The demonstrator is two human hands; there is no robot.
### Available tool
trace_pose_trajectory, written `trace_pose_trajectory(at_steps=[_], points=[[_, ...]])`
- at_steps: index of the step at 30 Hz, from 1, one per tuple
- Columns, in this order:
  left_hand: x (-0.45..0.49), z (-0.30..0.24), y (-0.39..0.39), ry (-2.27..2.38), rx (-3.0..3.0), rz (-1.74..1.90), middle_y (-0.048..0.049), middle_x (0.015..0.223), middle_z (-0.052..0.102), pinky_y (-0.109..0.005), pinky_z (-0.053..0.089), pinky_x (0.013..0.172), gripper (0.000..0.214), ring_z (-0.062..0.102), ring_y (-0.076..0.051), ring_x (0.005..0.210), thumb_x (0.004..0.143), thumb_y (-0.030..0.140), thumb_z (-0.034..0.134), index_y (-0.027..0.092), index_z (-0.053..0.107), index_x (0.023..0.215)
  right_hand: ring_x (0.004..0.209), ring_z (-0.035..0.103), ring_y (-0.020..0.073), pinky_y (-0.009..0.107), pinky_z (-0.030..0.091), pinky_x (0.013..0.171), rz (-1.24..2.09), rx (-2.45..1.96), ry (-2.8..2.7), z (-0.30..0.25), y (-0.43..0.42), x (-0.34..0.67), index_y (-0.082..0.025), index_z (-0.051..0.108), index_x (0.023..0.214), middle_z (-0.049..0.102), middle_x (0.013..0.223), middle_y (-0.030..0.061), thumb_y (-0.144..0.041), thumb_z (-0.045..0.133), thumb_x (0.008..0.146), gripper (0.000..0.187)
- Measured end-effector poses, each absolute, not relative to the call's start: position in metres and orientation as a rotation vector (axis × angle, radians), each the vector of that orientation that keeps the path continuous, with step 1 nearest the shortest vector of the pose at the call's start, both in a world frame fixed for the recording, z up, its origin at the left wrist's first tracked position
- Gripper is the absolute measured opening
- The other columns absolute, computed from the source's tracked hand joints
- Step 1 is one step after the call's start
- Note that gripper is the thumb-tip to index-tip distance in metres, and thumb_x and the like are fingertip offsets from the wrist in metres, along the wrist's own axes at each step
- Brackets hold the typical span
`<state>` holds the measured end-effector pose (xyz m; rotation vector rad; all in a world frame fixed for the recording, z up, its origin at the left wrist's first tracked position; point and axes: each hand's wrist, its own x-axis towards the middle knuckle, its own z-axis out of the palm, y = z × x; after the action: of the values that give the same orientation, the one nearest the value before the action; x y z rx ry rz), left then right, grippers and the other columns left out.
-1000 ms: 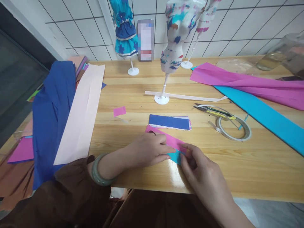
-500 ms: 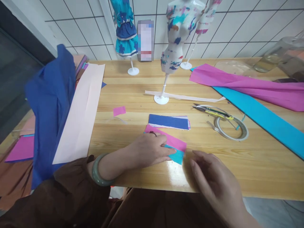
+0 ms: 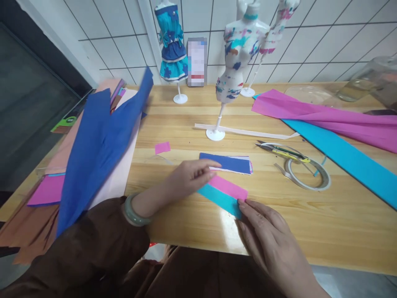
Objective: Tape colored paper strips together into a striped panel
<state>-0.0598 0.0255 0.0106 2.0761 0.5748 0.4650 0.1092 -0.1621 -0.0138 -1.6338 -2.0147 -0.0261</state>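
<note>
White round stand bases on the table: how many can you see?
3: left base under the blue dress, middle base nearest, right base farther back. More could be hidden.

"What does the nearer piece look like?"

"It's a thin, oblong pink-and-turquoise strip [image 3: 228, 190], pink along the far side and turquoise along the near side. Whether that's one sheet or two overlapping, I can't tell."

"How is it placed?"

"Slantwise over the light wooden table [image 3: 341, 231]; its right end is pinched and nearer the front edge, its left end hidden."

"And beyond it?"

"Just beside its far edge is a low, dark-blue-topped stack of narrow rectangular strips [image 3: 235, 164], lying flat. Pale and pink edges peek out, slightly fanned, at the right."
</note>
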Motion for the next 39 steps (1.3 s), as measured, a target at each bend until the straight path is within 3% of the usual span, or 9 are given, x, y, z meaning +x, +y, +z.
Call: trace_pose_trajectory(at_steps=[5,9,16,26,30,33,36,39], points=[[-0.062,0.005,0.039,0.768,2.013,0.624,0.0024,0.067,0.053,-0.020,0.039,0.054,0.031,0.047,-0.008,0.057,0.082,0.040,0.056,0.015,0.058,0.099,0.109,0.054,0.0280,0.047,0.046,0.089,-0.042,-1.584,-2.051,-0.015,-0.162,0.111,-0.012,0.051,0.120,0.063,0.113,0.0144,-0.014,0.058,0.082,0.039],[-0.061,0.000,0.038,0.578,2.439,0.525,-0.0004,0.079,0.061,-0.026,0.043,0.072,0.036,0.054,-0.012,0.073,0.073,0.041,0.067,0.016,0.060,0.098,0.113,0.051,0.0288,0.047,0.045,0.090,-0.083,-1.570,-2.082,-0.013,-0.158,0.108,-0.012,0.053,0.118,0.061,0.118,0.0154,-0.016,0.058,0.083,0.036],[-0.059,-0.010,0.034,0.493,2.671,0.448,-0.0048,0.095,0.064,-0.031,0.041,0.083,0.043,0.057,-0.017,0.087,0.077,0.050,0.059,0.016,0.059,0.103,0.126,0.039,0.0338,0.054,0.034,0.099,-0.137,-1.606,-2.313,-0.006,-0.140,0.091,-0.013,0.050,0.127,0.058,0.127,0.0093,-0.029,0.054,0.087,0.044],[-0.060,-0.008,0.033,0.514,2.650,0.414,-0.0045,0.101,0.063,-0.031,0.040,0.086,0.043,0.057,-0.018,0.094,0.075,0.048,0.063,0.018,0.058,0.105,0.126,0.041,0.0319,0.052,0.034,0.100,-0.184,-1.665,-2.281,-0.014,-0.156,0.108,-0.015,0.047,0.130,0.058,0.126,0.0108,-0.034,0.052,0.087,0.047],[-0.060,-0.006,0.035,0.512,2.582,0.414,-0.0037,0.099,0.064,-0.031,0.040,0.085,0.036,0.057,-0.016,0.089,0.075,0.040,0.065,0.018,0.060,0.103,0.128,0.040,0.0314,0.052,0.032,0.102,-0.198,-1.673,-2.293,-0.016,-0.161,0.111,-0.015,0.047,0.130,0.058,0.127,0.0109,-0.034,0.051,0.087,0.047],[-0.061,-0.003,0.039,0.546,2.388,0.450,-0.0004,0.080,0.062,-0.027,0.043,0.075,0.027,0.055,-0.012,0.074,0.077,0.031,0.063,0.017,0.062,0.099,0.130,0.037,0.0305,0.052,0.031,0.103,-0.206,-1.657,-2.319,-0.016,-0.161,0.111,-0.014,0.047,0.131,0.057,0.129,0.0108,-0.035,0.050,0.088,0.048],[-0.062,-0.001,0.045,0.685,2.070,0.572,0.0013,0.070,0.057,-0.022,0.041,0.059,0.028,0.050,-0.009,0.062,0.082,0.036,0.055,0.015,0.062,0.098,0.132,0.034,0.0299,0.051,0.030,0.104,-0.196,-1.641,-2.355,-0.015,-0.161,0.114,-0.014,0.046,0.131,0.054,0.131,0.0103,-0.035,0.050,0.088,0.049],[-0.063,-0.002,0.052,0.837,1.919,0.721,-0.0003,0.074,0.059,-0.022,0.042,0.059,0.029,0.052,-0.009,0.064,0.085,0.038,0.048,0.014,0.062,0.095,0.133,0.032,0.0305,0.052,0.029,0.105,-0.189,-1.625,-2.374,-0.014,-0.160,0.119,-0.015,0.048,0.131,0.053,0.133,0.0092,-0.035,0.051,0.087,0.048]])
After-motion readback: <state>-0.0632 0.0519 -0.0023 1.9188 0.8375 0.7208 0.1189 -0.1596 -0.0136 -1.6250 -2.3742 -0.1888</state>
